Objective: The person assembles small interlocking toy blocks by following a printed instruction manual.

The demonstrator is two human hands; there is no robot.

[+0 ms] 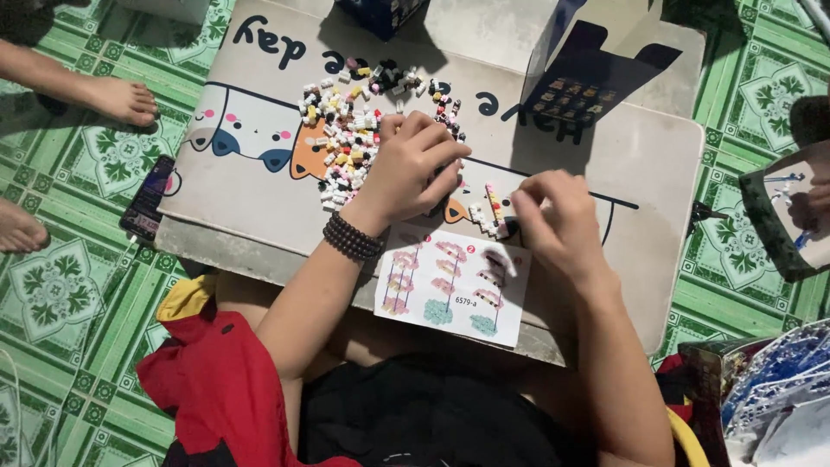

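A green patterned tile floor [95,164] surrounds a low pale worktop [657,173] printed with cartoon animals; hard light casts dark shadows.

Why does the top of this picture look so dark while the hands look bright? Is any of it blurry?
Head view: hard light falls from near the camera, so the box casts a sharp shadow on the table; the left hand and right hand are brightly lit, slightly soft; the small bricks stay fairly crisp; frame corners darken.
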